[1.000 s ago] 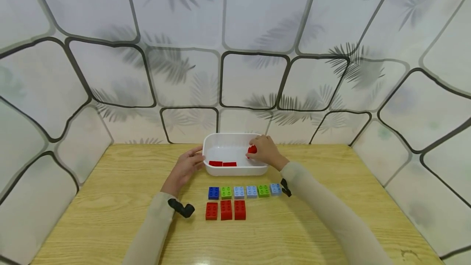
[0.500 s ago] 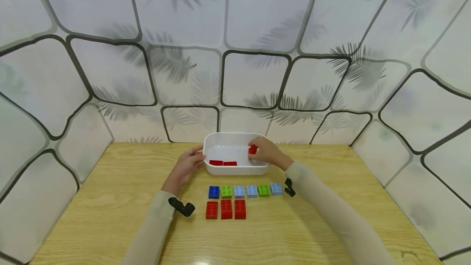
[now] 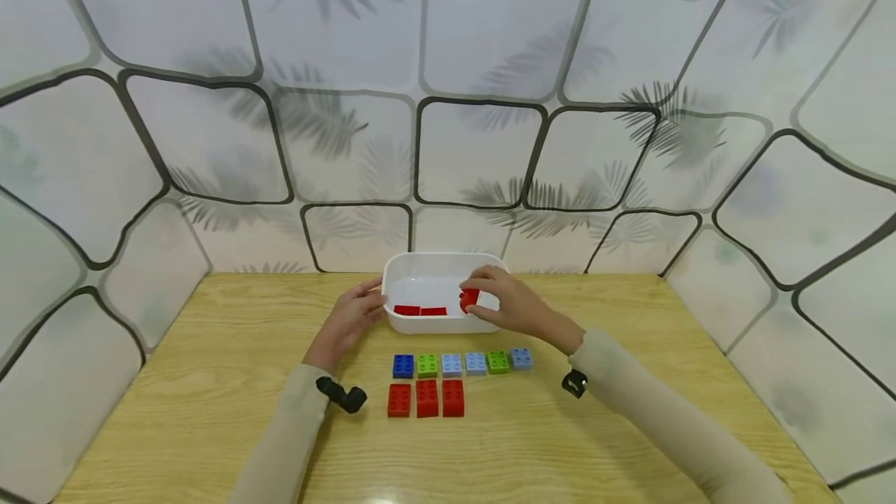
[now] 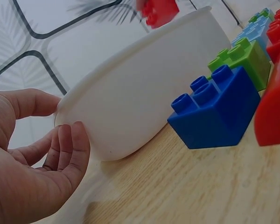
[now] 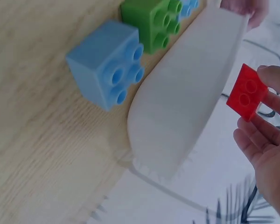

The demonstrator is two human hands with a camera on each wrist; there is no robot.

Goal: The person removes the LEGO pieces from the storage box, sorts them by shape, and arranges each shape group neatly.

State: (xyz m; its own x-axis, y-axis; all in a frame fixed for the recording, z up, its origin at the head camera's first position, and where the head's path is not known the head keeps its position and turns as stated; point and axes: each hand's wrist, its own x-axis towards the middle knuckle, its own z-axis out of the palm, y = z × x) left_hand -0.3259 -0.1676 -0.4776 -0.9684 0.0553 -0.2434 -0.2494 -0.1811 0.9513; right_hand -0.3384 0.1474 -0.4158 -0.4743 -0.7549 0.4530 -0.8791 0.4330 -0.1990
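In the head view my left hand (image 3: 352, 316) holds the left end of the white plastic tub (image 3: 448, 325). In the left wrist view, its curved digits (image 4: 73, 149) touch the rounded outer wall. My right hand (image 3: 514, 306) pinches a red toy brick (image 3: 467, 300) over the right part of the tub. Two studs on that brick (image 5: 246, 93) face the right wrist camera, and it is apart from the tub's rim there. Inside the tub, two red bricks (image 3: 420, 310) lie along the front wall, partly hidden by the rim.
Before the tub stands a row of blue, green and light blue bricks (image 3: 451, 365), studs up. Nearer, three red bricks (image 3: 427, 399) sit side by side on the wooden table (image 3: 546, 449). A patterned curtain (image 3: 483, 154) rises behind the table.
My right hand has moved left and nearer over the tub, carrying the red brick. The left hand stays at the tub's left end.
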